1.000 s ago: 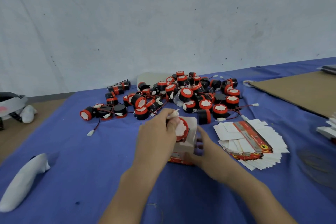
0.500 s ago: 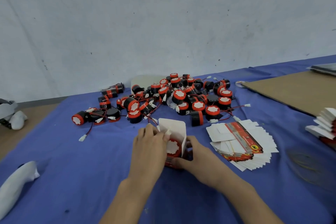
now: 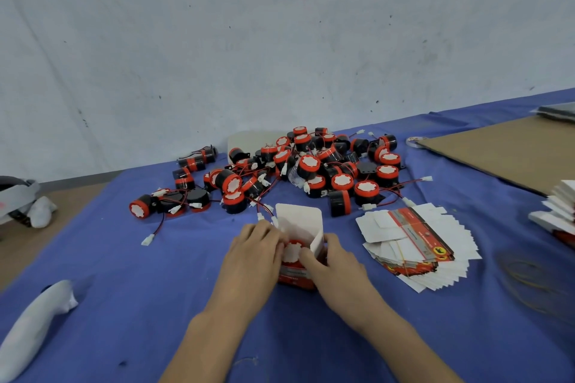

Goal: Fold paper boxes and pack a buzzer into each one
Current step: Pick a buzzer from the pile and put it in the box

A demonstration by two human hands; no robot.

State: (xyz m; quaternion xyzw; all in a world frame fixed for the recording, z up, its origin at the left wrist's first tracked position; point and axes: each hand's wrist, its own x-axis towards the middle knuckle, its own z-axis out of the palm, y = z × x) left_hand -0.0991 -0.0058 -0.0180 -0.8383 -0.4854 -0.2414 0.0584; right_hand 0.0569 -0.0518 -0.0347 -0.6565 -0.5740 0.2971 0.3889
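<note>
Here, both hands close around a small red-and-white paper box (image 3: 299,258) standing on the blue cloth tabletop (image 3: 155,289). The left hand (image 3: 253,255) grips its left side, the right hand (image 3: 334,264) its right, thumb pressing a red-capped black buzzer (image 3: 292,251) down into the open top. The white lid flap stands upright behind. Just right of the right hand lies a fanned stack of flat unfolded box blanks (image 3: 417,242). Beyond the hands sprawls a heap of red-and-black buzzers with trailing wires (image 3: 305,171).
</note>
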